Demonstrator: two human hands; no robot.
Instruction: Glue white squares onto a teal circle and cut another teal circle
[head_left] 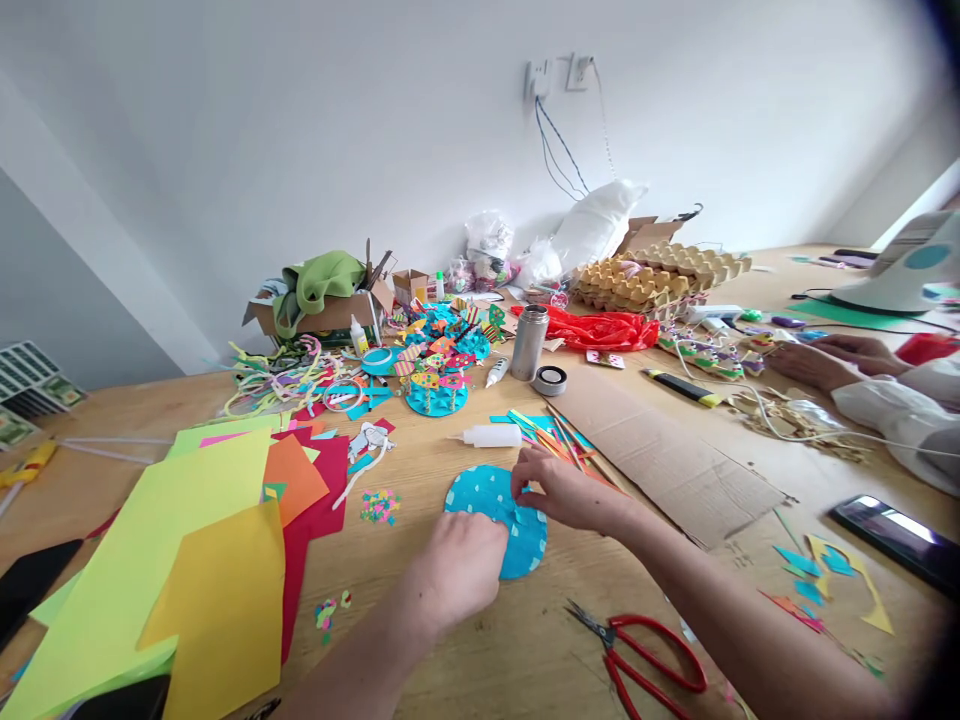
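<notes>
A round blue disc (474,490) with small pale patches lies flat on the table in front of me. My left hand (459,562) is closed and rests over its lower left part; whatever its fingers hold is hidden. Over the right edge of the disc, my right hand (553,490) has its thumb and fingertips drawn together in a pinch, and I cannot make out anything between them. Just behind the disc a white squeeze bottle (491,436) lies on its side. Red-handled scissors (622,640) lie partly open near my right forearm.
Coloured paper sheets (217,590) spread to the left, with small paper bits (381,506) beside them. Behind stand a decorated blue craft piece (437,398) and a metal flask (531,342). Cardboard (660,450) lies to the right. Another person's hands (821,360) are at far right.
</notes>
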